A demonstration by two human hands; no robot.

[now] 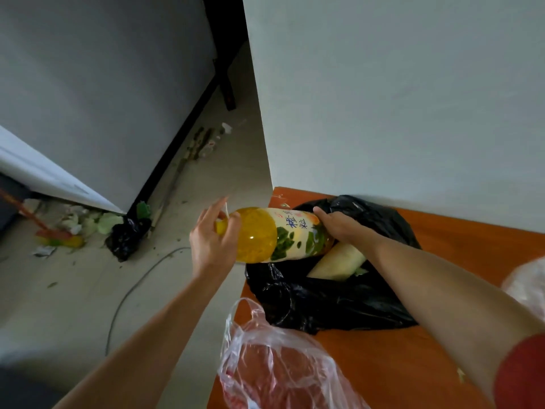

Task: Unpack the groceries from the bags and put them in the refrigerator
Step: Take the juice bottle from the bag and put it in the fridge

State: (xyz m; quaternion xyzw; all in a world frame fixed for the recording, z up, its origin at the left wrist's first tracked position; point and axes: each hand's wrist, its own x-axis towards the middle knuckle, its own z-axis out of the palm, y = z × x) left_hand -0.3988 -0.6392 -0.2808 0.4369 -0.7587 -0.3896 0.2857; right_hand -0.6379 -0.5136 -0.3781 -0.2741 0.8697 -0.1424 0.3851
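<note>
A large bottle of orange juice (274,236) with a white and green label lies sideways in the air over the mouth of a black plastic bag (324,299). My right hand (339,224) grips its base end above the bag. My left hand (211,237) wraps the neck end, past the table's left edge. Inside the black bag a pale white vegetable (336,262) shows. A clear plastic bag with red packed food (274,367) lies at the table's near edge. The grey refrigerator (97,93) stands at the left with its white door edge (44,172) swung out.
The orange table (442,237) meets a white wall at the back. Another clear bag (528,287) sits at the right edge. On the floor lie a small black bag (128,234), scraps of litter, a broom head (56,234) and a grey cable (132,290).
</note>
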